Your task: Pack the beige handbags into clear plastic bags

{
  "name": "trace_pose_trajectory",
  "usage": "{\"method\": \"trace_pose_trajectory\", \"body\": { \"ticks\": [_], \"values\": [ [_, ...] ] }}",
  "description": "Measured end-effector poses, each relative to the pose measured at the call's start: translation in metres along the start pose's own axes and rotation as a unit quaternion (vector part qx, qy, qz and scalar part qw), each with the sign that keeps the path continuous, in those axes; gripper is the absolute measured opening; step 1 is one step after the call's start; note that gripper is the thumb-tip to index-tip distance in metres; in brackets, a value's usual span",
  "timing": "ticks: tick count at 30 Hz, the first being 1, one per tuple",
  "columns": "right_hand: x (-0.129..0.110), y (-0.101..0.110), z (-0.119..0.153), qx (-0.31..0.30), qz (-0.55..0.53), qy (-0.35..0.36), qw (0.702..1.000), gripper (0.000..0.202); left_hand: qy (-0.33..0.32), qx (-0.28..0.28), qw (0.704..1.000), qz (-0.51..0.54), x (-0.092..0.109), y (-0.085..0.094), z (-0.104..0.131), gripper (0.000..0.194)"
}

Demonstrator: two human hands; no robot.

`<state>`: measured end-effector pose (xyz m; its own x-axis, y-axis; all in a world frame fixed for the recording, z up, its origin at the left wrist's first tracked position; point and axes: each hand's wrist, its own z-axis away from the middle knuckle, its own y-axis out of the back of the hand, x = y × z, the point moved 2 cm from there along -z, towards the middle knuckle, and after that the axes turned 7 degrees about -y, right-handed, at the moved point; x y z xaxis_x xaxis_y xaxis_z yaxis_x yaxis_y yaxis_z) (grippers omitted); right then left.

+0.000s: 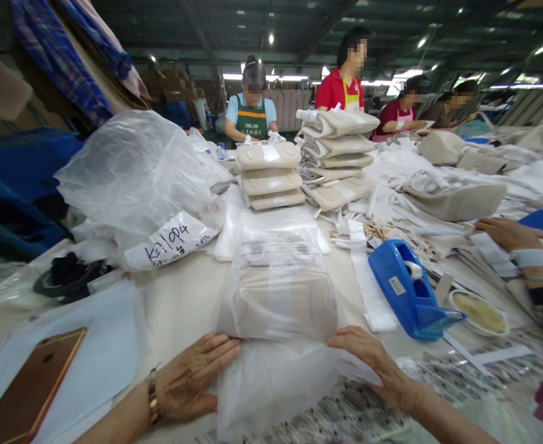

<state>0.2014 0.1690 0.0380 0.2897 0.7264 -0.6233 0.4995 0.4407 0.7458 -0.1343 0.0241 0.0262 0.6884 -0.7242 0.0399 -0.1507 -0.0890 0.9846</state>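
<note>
A beige folded fabric item [280, 305] lies inside a clear plastic bag [275, 385] on the table in front of me. Printed text shows on the bag's far part, and its near end spreads loosely toward me. My left hand [192, 373], a bracelet at its wrist, lies flat with fingertips on the bag's left edge and the thumb apart. At the opposite side, my right hand [373, 357] has its fingers stretched onto the bag near the item's right corner. Loose plastic covers part of the right thumb.
Behind the bag stand stacks of beige folded items [271, 179]. A blue tape dispenser [405, 290] and a small bowl [479, 311] are at right, near a co-worker's hand [506, 234]. A phone [33, 385] and a large plastic sack [132, 172] are at left.
</note>
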Motion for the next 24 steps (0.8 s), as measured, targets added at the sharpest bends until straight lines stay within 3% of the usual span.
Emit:
{"method": "trace_pose_trajectory", "body": {
  "ticks": [3,6,9,12,16,19,24],
  "values": [
    [-0.001,0.002,-0.001,0.016,-0.008,0.015,1.0,0.055,0.008,0.051,0.998,-0.03,0.002,-0.006,-0.003,0.054],
    [-0.006,0.004,-0.003,0.027,-0.005,0.027,0.999,0.057,0.033,0.116,0.992,-0.048,0.006,-0.013,-0.008,0.052],
    [-0.01,0.005,-0.005,0.029,0.0,0.012,0.999,0.056,0.143,0.129,0.979,0.07,0.009,-0.018,-0.014,0.039],
    [-0.01,0.003,-0.002,0.018,-0.021,-0.03,0.999,0.056,0.295,0.14,0.909,0.258,0.007,-0.018,-0.016,0.03],
    [0.002,-0.006,0.005,0.051,-0.069,-0.22,0.972,0.046,0.439,0.153,0.823,0.326,0.002,-0.009,-0.018,0.044],
    [0.002,-0.012,0.007,0.066,-0.134,-0.314,0.938,0.042,0.478,0.149,0.795,0.341,0.001,0.0,-0.025,0.045],
    [-0.006,-0.011,0.0,0.103,-0.203,-0.317,0.921,0.037,0.538,0.217,0.736,0.35,0.0,0.011,-0.038,0.045]
  ]
}}
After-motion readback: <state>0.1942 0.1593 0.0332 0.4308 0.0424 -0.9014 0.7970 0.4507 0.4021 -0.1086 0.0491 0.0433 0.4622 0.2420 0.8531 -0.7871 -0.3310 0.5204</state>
